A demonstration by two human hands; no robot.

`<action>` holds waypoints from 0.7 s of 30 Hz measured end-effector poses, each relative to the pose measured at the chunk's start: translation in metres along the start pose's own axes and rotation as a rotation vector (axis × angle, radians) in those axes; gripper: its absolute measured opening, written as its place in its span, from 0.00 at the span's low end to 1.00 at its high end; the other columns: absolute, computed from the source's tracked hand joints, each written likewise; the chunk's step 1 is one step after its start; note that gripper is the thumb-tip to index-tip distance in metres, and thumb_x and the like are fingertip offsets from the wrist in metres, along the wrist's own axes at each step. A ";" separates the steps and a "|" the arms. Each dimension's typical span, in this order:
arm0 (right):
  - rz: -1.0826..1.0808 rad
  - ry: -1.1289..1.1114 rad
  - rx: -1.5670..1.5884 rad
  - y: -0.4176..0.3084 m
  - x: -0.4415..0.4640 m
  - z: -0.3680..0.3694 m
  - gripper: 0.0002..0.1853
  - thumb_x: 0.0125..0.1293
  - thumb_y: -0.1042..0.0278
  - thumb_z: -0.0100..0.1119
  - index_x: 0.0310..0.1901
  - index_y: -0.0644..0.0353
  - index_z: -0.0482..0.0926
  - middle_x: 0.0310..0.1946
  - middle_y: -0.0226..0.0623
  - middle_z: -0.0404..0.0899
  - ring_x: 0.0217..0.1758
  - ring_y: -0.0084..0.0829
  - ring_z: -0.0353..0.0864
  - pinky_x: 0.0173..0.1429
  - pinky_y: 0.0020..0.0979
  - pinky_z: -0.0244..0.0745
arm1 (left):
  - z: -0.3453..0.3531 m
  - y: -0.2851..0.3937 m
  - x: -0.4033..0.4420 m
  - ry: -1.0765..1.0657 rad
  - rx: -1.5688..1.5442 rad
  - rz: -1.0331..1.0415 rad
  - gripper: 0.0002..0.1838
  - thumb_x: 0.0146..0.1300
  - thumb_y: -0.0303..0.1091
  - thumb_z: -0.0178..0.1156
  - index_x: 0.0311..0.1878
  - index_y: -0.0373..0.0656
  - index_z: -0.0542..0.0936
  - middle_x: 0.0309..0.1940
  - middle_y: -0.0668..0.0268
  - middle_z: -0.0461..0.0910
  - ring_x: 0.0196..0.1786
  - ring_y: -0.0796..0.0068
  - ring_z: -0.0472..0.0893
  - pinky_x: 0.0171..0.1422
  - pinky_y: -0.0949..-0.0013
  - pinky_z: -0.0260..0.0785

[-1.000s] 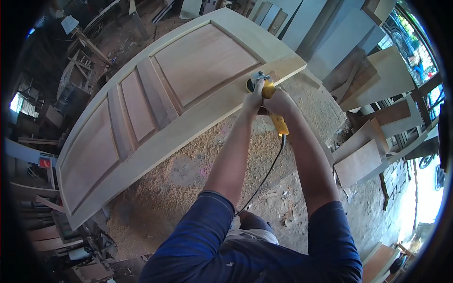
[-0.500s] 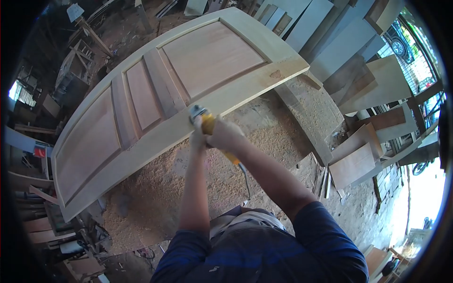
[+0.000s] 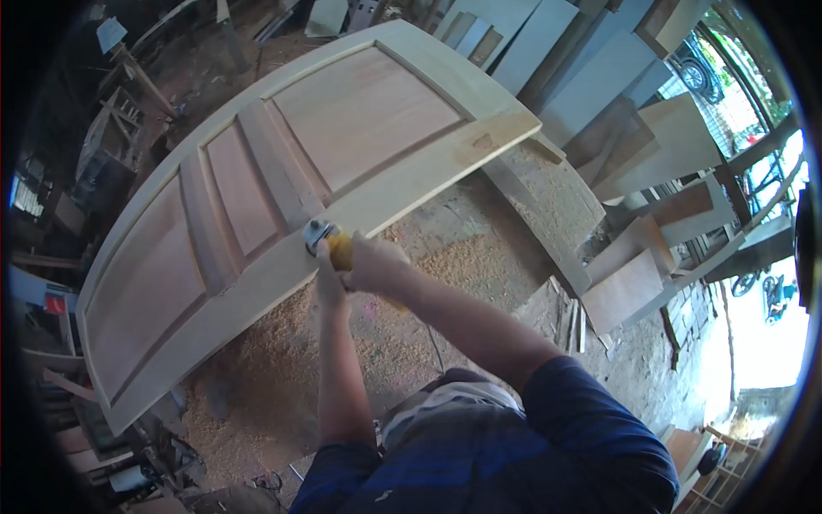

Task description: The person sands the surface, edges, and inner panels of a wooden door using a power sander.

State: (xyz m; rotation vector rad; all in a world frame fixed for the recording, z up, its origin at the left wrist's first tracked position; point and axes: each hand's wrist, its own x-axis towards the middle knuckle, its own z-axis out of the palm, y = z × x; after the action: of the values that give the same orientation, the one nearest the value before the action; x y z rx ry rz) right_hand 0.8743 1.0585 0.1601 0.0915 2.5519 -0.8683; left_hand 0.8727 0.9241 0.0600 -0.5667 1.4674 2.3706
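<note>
Both of my hands are wrapped around a yellow angle grinder, whose metal head lies over the near edge of a panelled wooden door. My left hand grips close behind the head, on the left side. Just to its right, my right hand is closed around the grinder's body, hiding much of it. The disc's contact with the wood cannot be made out. The door is pale, with three recessed reddish panels and raised mouldings.
Wood shavings cover the surface below the door. A long board sticks out under its right end. Boards and panels lean at the back right, with offcuts beneath. A power cord runs toward my body.
My hands and the grinder have moved left and slightly nearer along the door's near rail. The whole view has shifted a little, so the door sits further left.
</note>
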 end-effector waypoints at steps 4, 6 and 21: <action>0.095 0.128 -0.021 0.049 -0.012 -0.031 0.39 0.60 0.45 0.76 0.60 0.73 0.77 0.50 0.57 0.91 0.56 0.52 0.93 0.63 0.48 0.88 | 0.056 -0.035 0.032 -0.119 0.029 -0.020 0.42 0.76 0.73 0.58 0.68 0.39 0.82 0.52 0.62 0.86 0.51 0.72 0.87 0.49 0.67 0.81; 0.132 0.181 -0.035 0.075 -0.016 -0.050 0.40 0.60 0.44 0.75 0.62 0.73 0.77 0.51 0.58 0.91 0.58 0.53 0.93 0.64 0.48 0.87 | 0.095 -0.038 0.026 -0.154 0.056 -0.072 0.44 0.74 0.73 0.60 0.67 0.36 0.83 0.54 0.59 0.87 0.52 0.70 0.88 0.53 0.66 0.82; 0.309 0.276 0.053 0.321 -0.010 -0.256 0.36 0.59 0.50 0.73 0.60 0.73 0.78 0.51 0.58 0.91 0.56 0.52 0.93 0.64 0.45 0.88 | 0.401 -0.147 0.093 -0.371 0.215 -0.250 0.47 0.73 0.76 0.59 0.67 0.35 0.83 0.55 0.55 0.88 0.45 0.66 0.93 0.38 0.62 0.91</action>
State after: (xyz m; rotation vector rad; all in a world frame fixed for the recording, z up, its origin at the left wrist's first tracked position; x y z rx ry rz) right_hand 0.8488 1.4680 0.1641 0.6446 2.6629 -0.8482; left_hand 0.7866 1.3522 0.0617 -0.2241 1.3679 1.9658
